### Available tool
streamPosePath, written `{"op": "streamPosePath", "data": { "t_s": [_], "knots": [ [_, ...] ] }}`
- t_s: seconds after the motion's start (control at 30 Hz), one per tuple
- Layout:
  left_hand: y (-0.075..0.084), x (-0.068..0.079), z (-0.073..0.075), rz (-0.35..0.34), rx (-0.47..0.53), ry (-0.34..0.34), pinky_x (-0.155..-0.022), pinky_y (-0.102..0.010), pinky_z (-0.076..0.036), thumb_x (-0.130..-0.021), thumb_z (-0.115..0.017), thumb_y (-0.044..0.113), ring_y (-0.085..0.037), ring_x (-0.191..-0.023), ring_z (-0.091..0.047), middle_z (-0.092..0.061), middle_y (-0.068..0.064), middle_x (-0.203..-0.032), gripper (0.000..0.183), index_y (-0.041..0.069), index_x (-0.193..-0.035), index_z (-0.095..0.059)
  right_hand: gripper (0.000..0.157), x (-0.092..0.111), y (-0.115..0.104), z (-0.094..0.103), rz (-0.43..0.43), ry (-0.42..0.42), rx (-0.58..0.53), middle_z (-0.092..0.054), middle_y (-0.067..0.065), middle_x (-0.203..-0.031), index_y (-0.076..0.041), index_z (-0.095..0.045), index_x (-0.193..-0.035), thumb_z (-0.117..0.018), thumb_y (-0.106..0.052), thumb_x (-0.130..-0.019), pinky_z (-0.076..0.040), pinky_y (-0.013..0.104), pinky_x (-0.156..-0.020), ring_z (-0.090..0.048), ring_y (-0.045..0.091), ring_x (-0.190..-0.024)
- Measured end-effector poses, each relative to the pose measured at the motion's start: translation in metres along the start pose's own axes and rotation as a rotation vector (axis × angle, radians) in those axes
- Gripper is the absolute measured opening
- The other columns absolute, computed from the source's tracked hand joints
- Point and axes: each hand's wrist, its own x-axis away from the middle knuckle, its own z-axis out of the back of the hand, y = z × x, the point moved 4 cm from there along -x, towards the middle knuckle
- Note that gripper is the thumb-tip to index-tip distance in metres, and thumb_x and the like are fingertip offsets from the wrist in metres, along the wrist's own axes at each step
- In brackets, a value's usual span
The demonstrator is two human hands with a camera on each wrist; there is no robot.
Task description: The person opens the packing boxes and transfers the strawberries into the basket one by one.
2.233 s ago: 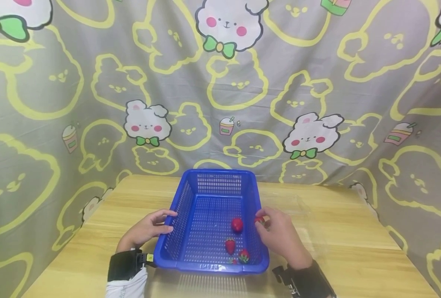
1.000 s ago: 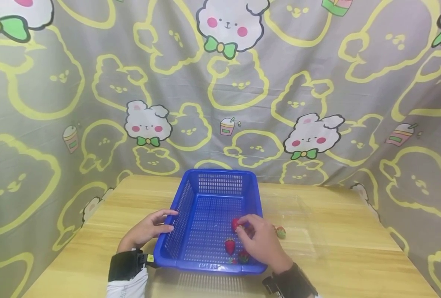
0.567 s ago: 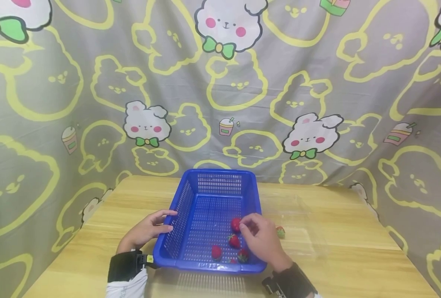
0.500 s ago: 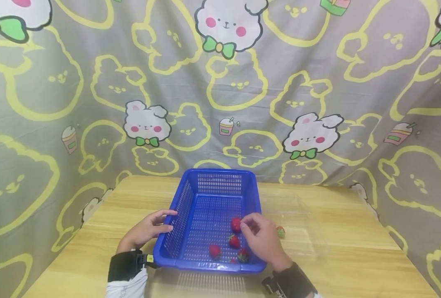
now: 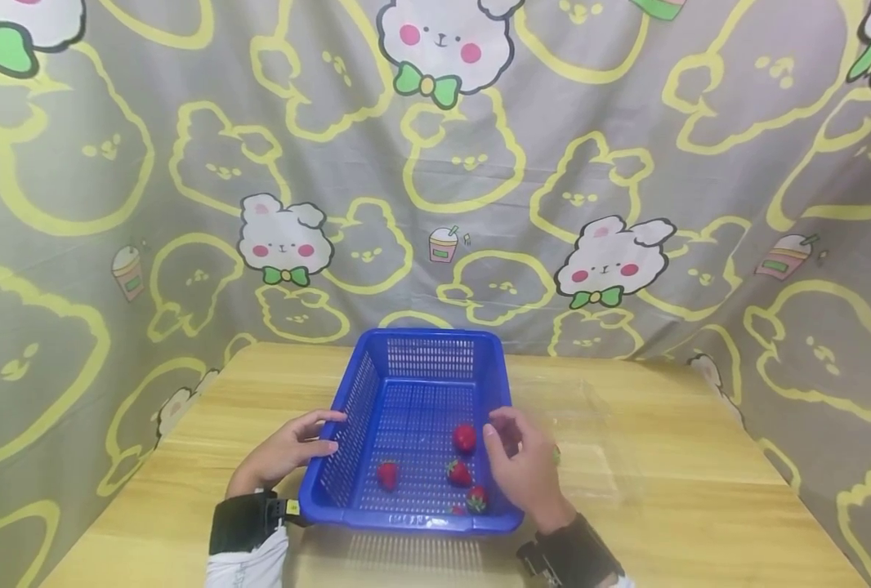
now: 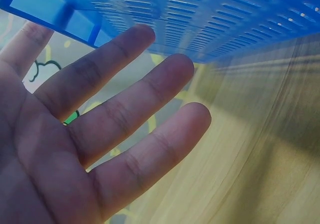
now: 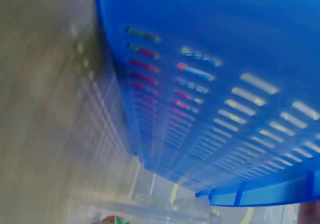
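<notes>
A blue perforated basket (image 5: 431, 519) stands on the table in the head view, several strawberries in it. One strawberry (image 5: 387, 474) lies apart toward its left side; a rounder strawberry (image 5: 464, 438) and others lie along the right. Straight, spread fingers of my left hand (image 5: 292, 445) rest at the left rim, thumb and index on its edge; the left wrist view shows the other fingers (image 6: 145, 154) under the rim outside. My right hand (image 5: 527, 465) is over the right rim, fingers loosely bent, nothing between them. Another strawberry (image 7: 114, 219) lies outside, mostly hidden by this hand in the head view.
A clear plastic container (image 5: 615, 474) is on the wooden table (image 5: 700, 490), right of the basket. Behind and at both sides hangs a grey curtain (image 5: 480, 204) with cartoon prints.
My right hand carried a strawberry over the rim and released it; it rolled left across the basket floor. The right hand has since shifted slightly right; the left hand stays at the rim.
</notes>
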Motion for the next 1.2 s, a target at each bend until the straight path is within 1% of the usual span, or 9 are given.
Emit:
{"op": "streamPosePath", "data": {
  "t_s": [0.2,0.37,0.5,0.57,0.63,0.8,0.97,1.07,1.2],
  "knots": [
    [-0.001,0.001,0.0,-0.003,0.0,0.004,-0.091,-0.054,-0.05,-0.095,-0.062,0.014,-0.046,-0.117,-0.053,-0.044,-0.035,-0.136,0.05,-0.003,-0.138,-0.045,0.015,-0.004,-0.006,0.016,0.17,0.396,0.065,-0.061,0.014,-0.072,0.01,-0.058,-0.087,-0.059,0.004,-0.074,-0.045,0.024,-0.049,-0.053,0.019,-0.059],
    [0.002,-0.002,0.0,-0.006,-0.009,0.003,-0.09,-0.054,-0.05,-0.095,-0.062,0.017,-0.045,-0.116,-0.054,-0.046,-0.034,-0.135,0.051,-0.001,-0.139,-0.045,0.013,-0.008,-0.018,0.03,0.211,0.732,0.063,-0.052,0.023,-0.065,0.015,-0.047,-0.076,-0.048,0.008,-0.066,-0.036,0.021,-0.058,-0.048,0.016,-0.061],
    [0.003,-0.003,0.0,0.0,-0.026,0.004,-0.09,-0.055,-0.049,-0.096,-0.062,0.017,-0.045,-0.116,-0.054,-0.046,-0.034,-0.135,0.05,0.0,-0.139,-0.045,0.016,-0.005,-0.002,0.038,0.147,0.828,0.11,-0.051,0.023,-0.068,0.014,-0.047,-0.077,-0.05,0.003,-0.067,-0.032,0.025,-0.062,-0.046,0.022,-0.063],
    [0.004,-0.003,0.001,0.003,-0.029,0.004,-0.091,-0.056,-0.049,-0.096,-0.061,0.017,-0.045,-0.117,-0.053,-0.046,-0.033,-0.136,0.05,0.0,-0.14,-0.045,0.018,-0.004,0.013,0.041,0.05,0.767,0.191,-0.052,0.02,-0.07,0.011,-0.051,-0.082,-0.053,-0.001,-0.069,-0.031,0.026,-0.058,-0.045,0.023,-0.062],
    [0.004,-0.003,0.001,0.006,-0.03,0.006,-0.091,-0.056,-0.049,-0.096,-0.062,0.017,-0.045,-0.117,-0.053,-0.045,-0.033,-0.136,0.05,0.0,-0.14,-0.045,0.02,-0.005,0.027,0.045,-0.086,0.628,0.291,-0.054,0.018,-0.073,0.007,-0.056,-0.088,-0.056,-0.004,-0.071,-0.033,0.028,-0.056,-0.046,0.025,-0.063],
    [0.003,-0.003,0.001,0.011,-0.027,0.006,-0.092,-0.056,-0.048,-0.096,-0.061,0.017,-0.045,-0.118,-0.053,-0.045,-0.033,-0.136,0.05,0.0,-0.14,-0.045,0.028,-0.01,0.053,0.049,-0.451,0.101,0.536,-0.06,0.018,-0.096,-0.001,-0.058,-0.104,-0.058,-0.017,-0.082,-0.045,0.047,-0.064,-0.057,0.035,-0.082],
    [0.003,-0.002,0.001,0.015,-0.026,0.008,-0.092,-0.056,-0.048,-0.096,-0.062,0.017,-0.045,-0.118,-0.052,-0.045,-0.033,-0.137,0.05,0.0,-0.14,-0.045,0.035,-0.006,0.073,0.05,-0.663,-0.39,0.63,-0.06,0.02,-0.109,-0.004,-0.059,-0.112,-0.058,-0.023,-0.083,-0.049,0.049,-0.059,-0.059,0.036,-0.088],
    [0.003,-0.001,0.001,0.02,-0.024,0.011,-0.093,-0.056,-0.047,-0.095,-0.062,0.017,-0.045,-0.119,-0.051,-0.045,-0.032,-0.137,0.05,0.0,-0.139,-0.046,0.039,-0.001,0.083,0.049,-0.704,-0.527,0.592,-0.063,0.021,-0.108,-0.002,-0.06,-0.115,-0.06,-0.018,-0.079,-0.046,0.039,-0.05,-0.058,0.029,-0.074],
    [0.002,-0.001,0.001,0.023,-0.018,0.009,-0.092,-0.056,-0.048,-0.095,-0.062,0.017,-0.045,-0.118,-0.052,-0.046,-0.033,-0.136,0.05,0.0,-0.139,-0.046,0.044,0.005,0.089,0.045,-0.738,-0.602,0.505,-0.062,0.024,-0.116,0.0,-0.058,-0.124,-0.058,-0.013,-0.082,-0.045,0.038,-0.052,-0.055,0.024,-0.069]
  ]
}}
